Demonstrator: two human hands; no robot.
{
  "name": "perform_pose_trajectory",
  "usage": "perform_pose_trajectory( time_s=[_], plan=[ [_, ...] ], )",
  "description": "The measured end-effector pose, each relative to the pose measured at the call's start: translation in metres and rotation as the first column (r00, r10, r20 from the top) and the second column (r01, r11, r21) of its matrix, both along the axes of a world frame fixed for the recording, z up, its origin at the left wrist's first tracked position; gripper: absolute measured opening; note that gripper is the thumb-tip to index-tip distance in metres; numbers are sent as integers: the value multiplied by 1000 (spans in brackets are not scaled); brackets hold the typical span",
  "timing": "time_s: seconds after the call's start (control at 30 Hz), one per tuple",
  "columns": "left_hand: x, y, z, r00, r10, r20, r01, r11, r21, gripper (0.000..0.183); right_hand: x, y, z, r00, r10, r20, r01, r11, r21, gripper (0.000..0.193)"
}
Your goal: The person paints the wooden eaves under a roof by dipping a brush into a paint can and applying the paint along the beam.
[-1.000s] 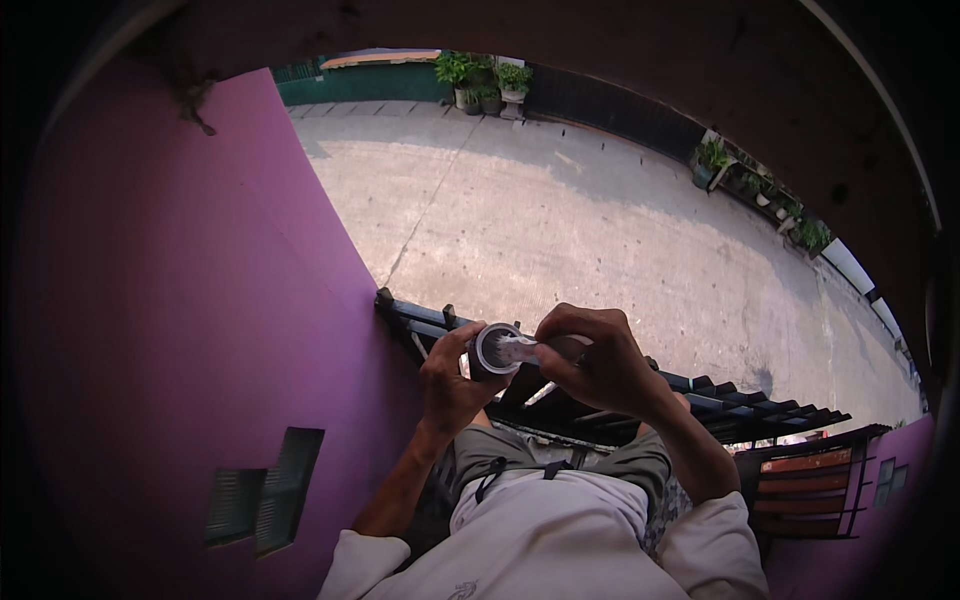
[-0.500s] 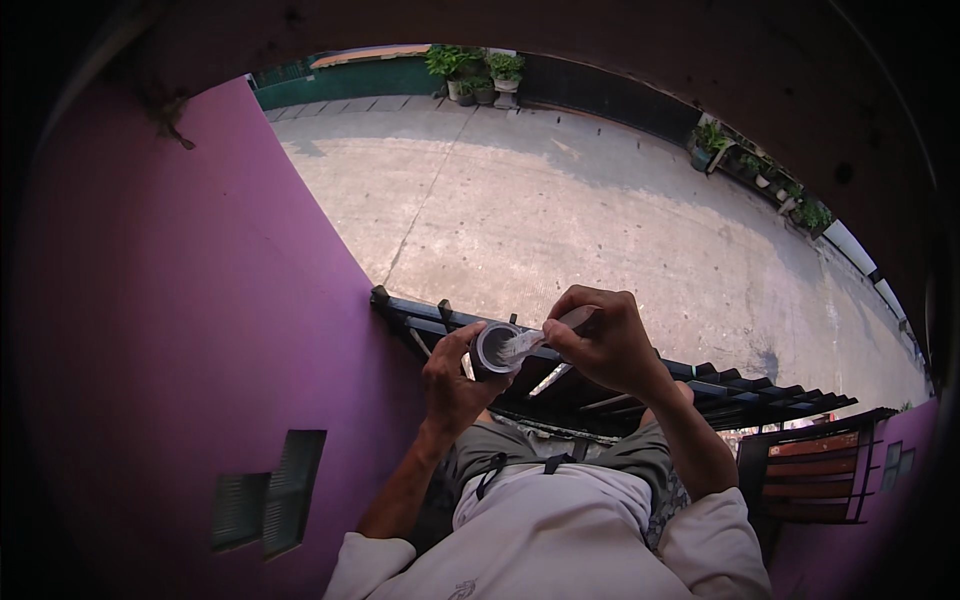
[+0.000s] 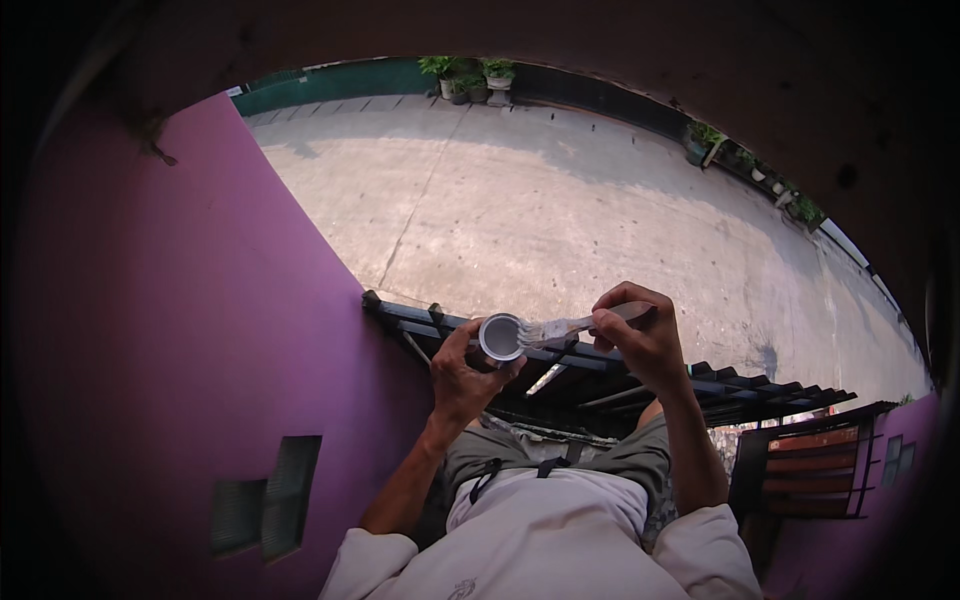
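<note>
A small round can with grey paint-like content sits in my left hand, whose fingers wrap round its side. Its open mouth faces up. Between the closed fingers of my right hand is the handle of a paintbrush. The brush lies nearly level and points left, its whitish, coated bristles at the can's right rim. Whether the bristle tips touch the rim I cannot tell. Both hands are held out in front of my body, above a dark metal railing.
The black metal railing with a wavy edge runs across below my hands. A pink-purple wall rises close on my left. Beyond lies a concrete street with potted plants along its far side. A slatted brown panel stands at right.
My right hand has moved right and drawn the brush out of the can, so its bristles are now at the rim. The can is tilted a little differently in my left hand.
</note>
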State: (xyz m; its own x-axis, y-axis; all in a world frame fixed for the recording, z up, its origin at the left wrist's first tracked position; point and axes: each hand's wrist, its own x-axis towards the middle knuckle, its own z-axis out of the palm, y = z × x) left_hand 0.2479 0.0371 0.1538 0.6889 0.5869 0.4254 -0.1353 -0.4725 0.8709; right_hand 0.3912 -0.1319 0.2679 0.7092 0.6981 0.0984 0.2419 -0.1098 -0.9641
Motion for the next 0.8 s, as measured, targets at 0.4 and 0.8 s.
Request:
perform_pose_trajectory(
  time_s=[0.4,0.8],
  plan=[
    [29,4,27,983,-154,-96,156,988,10,59,-1,-32,-20,966,-125,-228,180,954,240,12],
    [36,26,91,940,-324,-106,331,941,65,57,-45,-35,10,957,-249,-149,289,857,427,19]
  ],
)
